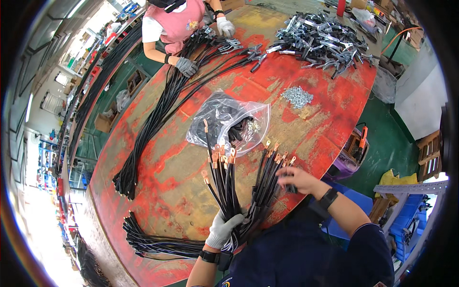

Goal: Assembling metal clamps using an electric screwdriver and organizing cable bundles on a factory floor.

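Note:
My left hand point(222, 229), in a pale knit glove, is closed around a bundle of black cables point(229, 191) whose upper ends carry copper ring lugs. To its right, a second group of black cables point(265, 189) with copper lugs leans over the table's near edge. My bare right hand point(299, 181) is beside the upper part of that second group, near its lugs. Its fingers are smeared by motion, and a dark shape shows just under them; I cannot make out whether it is held. The cables' other ends point(138, 234) stretch out to the left along the table.
A clear plastic bag point(224, 122) of black parts lies mid-table, with a pile of small metal pieces point(297, 97) to its right. Clamps point(320, 40) are heaped at the far right. Across the worn red table point(162, 177), a gloved co-worker point(179, 24) handles long black cables point(158, 119).

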Demonstrator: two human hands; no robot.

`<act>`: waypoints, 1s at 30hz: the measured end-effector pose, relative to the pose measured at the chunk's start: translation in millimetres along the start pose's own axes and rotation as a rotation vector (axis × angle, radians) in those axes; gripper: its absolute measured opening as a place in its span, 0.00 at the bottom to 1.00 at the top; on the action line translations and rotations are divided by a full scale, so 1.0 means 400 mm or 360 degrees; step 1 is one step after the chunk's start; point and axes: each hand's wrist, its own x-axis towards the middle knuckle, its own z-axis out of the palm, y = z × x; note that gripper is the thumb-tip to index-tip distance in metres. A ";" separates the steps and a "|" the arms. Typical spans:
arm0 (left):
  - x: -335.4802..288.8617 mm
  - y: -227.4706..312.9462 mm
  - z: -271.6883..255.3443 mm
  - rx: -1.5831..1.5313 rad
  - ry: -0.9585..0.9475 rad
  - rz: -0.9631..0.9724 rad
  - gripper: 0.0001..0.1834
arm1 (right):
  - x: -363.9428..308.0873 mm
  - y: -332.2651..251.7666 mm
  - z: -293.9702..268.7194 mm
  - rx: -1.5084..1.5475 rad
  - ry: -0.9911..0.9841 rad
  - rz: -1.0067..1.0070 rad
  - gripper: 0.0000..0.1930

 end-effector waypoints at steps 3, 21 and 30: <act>-0.004 -0.007 0.001 0.0062 -0.0019 0.0040 0.15 | -0.009 -0.096 0.029 0.0459 0.0014 -0.0074 0.17; -0.019 -0.016 0.007 0.0549 -0.0062 -0.0009 0.16 | -0.016 -0.290 0.272 0.0510 0.0059 -0.0752 0.18; -0.009 -0.033 -0.007 0.0530 -0.0036 0.0035 0.15 | -0.042 -0.331 0.231 0.0224 0.0365 -0.1084 0.16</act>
